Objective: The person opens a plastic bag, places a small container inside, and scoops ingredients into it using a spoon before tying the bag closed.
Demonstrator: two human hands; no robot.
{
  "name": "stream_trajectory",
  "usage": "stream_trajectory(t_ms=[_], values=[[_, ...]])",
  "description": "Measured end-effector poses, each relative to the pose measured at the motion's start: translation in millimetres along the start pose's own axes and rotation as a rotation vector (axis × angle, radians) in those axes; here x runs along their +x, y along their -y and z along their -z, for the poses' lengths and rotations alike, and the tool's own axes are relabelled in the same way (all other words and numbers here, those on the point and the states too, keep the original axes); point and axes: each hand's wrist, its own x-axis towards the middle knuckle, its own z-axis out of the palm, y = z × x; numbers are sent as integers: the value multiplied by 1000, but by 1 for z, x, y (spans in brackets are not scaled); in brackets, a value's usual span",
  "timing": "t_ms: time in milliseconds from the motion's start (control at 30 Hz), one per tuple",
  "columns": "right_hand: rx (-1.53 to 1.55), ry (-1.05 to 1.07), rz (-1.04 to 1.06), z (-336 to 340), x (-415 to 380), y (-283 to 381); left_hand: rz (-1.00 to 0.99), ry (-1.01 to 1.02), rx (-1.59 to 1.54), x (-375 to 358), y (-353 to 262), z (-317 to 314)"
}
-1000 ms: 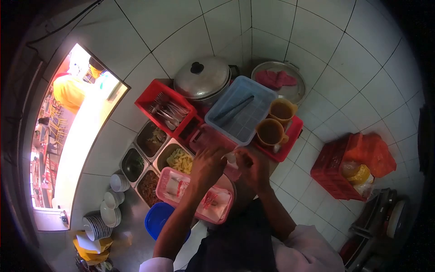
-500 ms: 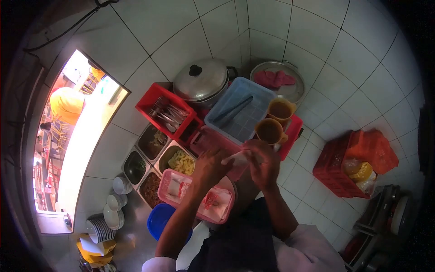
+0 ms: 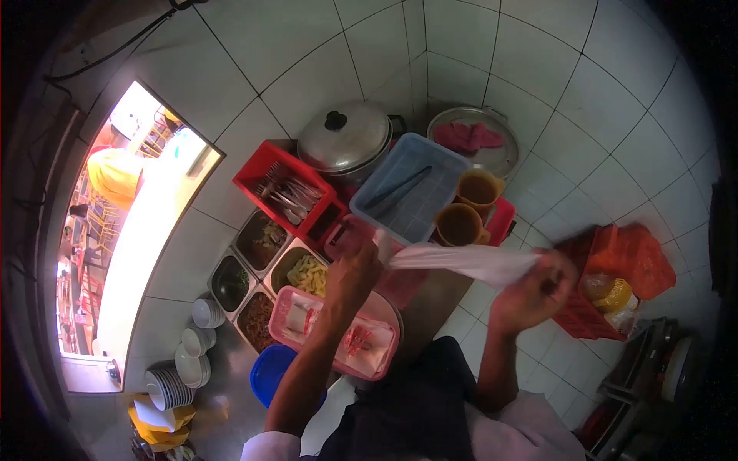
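A long, thin white sheet [image 3: 457, 260] is stretched sideways between my two hands, slightly bunched; whether it is plastic, paper or cloth I cannot make out. My left hand [image 3: 354, 278] is closed on its left end, above the pink basket. The right end is pinched in my right hand [image 3: 532, 292], out past the counter's edge and blurred by motion. Below my left forearm sits the pink basket [image 3: 390, 355], holding white papers with red print. A pink, see-through container [image 3: 411, 286] lies just under the sheet.
Food pans [image 3: 301, 276] and a blue bowl [image 3: 269, 369] stand left of the basket. Behind are a red cutlery box [image 3: 250, 173], a lidded pot [image 3: 342, 142], a blue tray with tongs [image 3: 419, 154] and two brown-filled jugs [image 3: 459, 224]. A red crate [image 3: 588, 319] is at right.
My right hand has swung right and outward, away from my left hand. The white sheet, bunched between the hands before, is now drawn out long. My left hand has shifted only slightly.
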Motion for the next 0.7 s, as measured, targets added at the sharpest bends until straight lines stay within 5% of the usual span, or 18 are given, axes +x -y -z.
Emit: stream_trajectory(t_ms=[67,167,267,400,500,633,700], values=[[-37,-150,-70,3,18,7,-49,5,-21,1,13,1],[-64,-98,-91,12,30,-4,-261,39,18,-4,-3,-1],[-76,-40,-88,8,28,-13,-268,250,47,-10,-4,-21],[-84,-19,-97,-3,11,-21,-627,262,-326,-11,-1,-26],[-44,38,-136,-4,-2,-38,-301,202,-859,-27,-40,11],[-66,126,-278,-9,-11,-47,-359,-183,-957,-51,-48,30],[-161,218,-395,-3,-19,-62,-507,-183,-601,-58,-24,56]])
